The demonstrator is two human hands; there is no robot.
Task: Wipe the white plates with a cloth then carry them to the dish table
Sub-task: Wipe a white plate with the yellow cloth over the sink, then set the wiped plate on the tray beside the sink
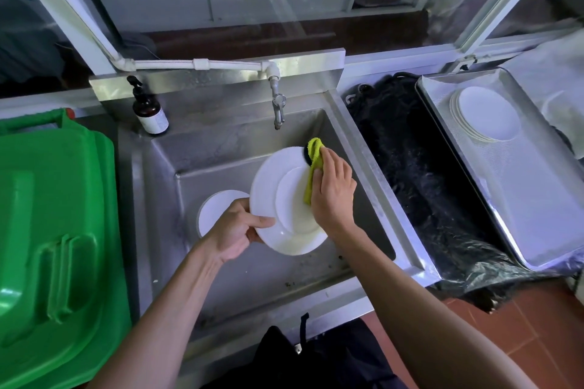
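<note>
- The green bin lid (pixel 53 230) lies left of the sink (pixel 363 148), its edge just beside the basin rim; a left elbow swinging out could, I judge, knock against it and jolt the hold on the plate.
- A second white plate (pixel 215 211) lies on the sink floor at its left side, partly hidden under the left hand; if the held plate drops, it would likely strike this one and chip both.
- The left hand (pixel 235 232) pinches the near-left rim of the held plate (pixel 278 199), thumb on top and curled fingers beneath. It is an edge-only hold above the sink, so a wet rim could slip.
- The right hand (pixel 331 193) has its fingers curled around the yellow-green cloth (pixel 313 167) and presses it on the plate's right side. Pressing hard there, opposite the pinch, could lever the plate out of the left hand.
- The tap (pixel 278 104) hangs at the back of the sink, just beyond the plate's far rim; lifting the plate carelessly risks clipping it.
- The stack of plates (pixel 486 114) sits on a metal tray (pixel 537 199) well to the right of the sink, past a black-lined gap (pixel 410 167); a carry across that gap risks a drop.
</note>
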